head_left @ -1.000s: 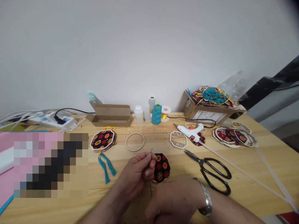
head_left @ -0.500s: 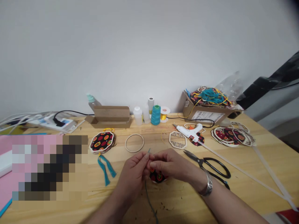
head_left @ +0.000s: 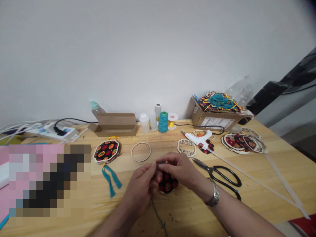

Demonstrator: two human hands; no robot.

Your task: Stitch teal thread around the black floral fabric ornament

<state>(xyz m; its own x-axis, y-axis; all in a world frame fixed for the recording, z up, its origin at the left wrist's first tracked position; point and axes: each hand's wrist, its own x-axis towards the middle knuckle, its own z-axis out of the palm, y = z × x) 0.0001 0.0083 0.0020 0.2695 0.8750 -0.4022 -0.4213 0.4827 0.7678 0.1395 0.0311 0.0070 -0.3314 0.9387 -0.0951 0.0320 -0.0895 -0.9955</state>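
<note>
My left hand and my right hand meet at the table's near middle, fingertips pinched together on a thin teal cord that trails down toward me. Under and between the hands sits a small black fabric piece with red and orange circles, partly hidden by the fingers. A silver bracelet is on my right wrist.
Black scissors lie just right of my right hand. A wooden ring, a finished fabric ornament with a teal tassel, a carved wooden frame, a white glue gun, thread spools and cardboard boxes sit behind.
My right hand came up from the near edge to meet my left over the fabric piece. The teal cord now hangs longer below the hands.
</note>
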